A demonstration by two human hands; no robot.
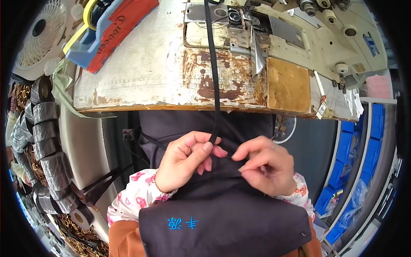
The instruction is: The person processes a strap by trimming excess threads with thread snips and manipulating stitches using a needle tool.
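My left hand (184,160) pinches a narrow black strap (215,94) between thumb and index finger, above my apron-covered lap. From this grip the strap runs up over the front edge of the table and across the sewing machine bed. My right hand (269,165) is just to the right, half curled, with thumb and index fingertips apart. A tiny dark bit shows by its index fingertip; whether it is thread or the strap's end I cannot tell. The sewing machine (342,38) stands at the upper right, its needle plate area (244,19) behind the strap.
A worn table (137,73) spans the top. On it sits a blue tape dispenser (81,53) with a red label. A white fan (40,30) is at the far left, above wrapped dark rolls (53,158) and chains. Blue bins (342,162) line the right side.
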